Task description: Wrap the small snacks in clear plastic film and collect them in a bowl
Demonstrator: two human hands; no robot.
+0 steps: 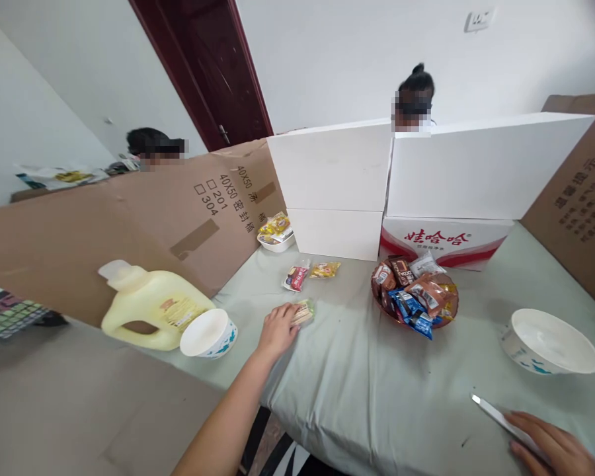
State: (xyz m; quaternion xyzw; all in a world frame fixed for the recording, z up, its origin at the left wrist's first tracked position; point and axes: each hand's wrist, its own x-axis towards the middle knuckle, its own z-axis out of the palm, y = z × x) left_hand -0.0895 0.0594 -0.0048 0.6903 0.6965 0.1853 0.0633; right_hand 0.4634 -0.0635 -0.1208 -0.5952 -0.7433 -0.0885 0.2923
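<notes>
My left hand (277, 332) rests on the grey-green cloth, its fingers on a small clear-wrapped snack packet (305, 312). Just beyond it lie a red-and-white snack packet (296, 276) and a yellow snack packet (326, 270). At the lower right, my right hand (555, 439) is closed around a slim silver-white tool (498, 418). The tool's narrow tip points up and left; its exact kind is unclear. A reddish bowl (377, 305) of wrapped snacks stands between and beyond my hands. Close to my right hand is a white paper bowl (550, 340).
A yellow liquid jug (153, 307) lies tilted at left beside a white paper cup (209, 334). Behind are a white dish (276, 244) of packets, white boxes (337, 172) and cardboard panels (178, 211). Two people (151, 142) are partly visible beyond the panels.
</notes>
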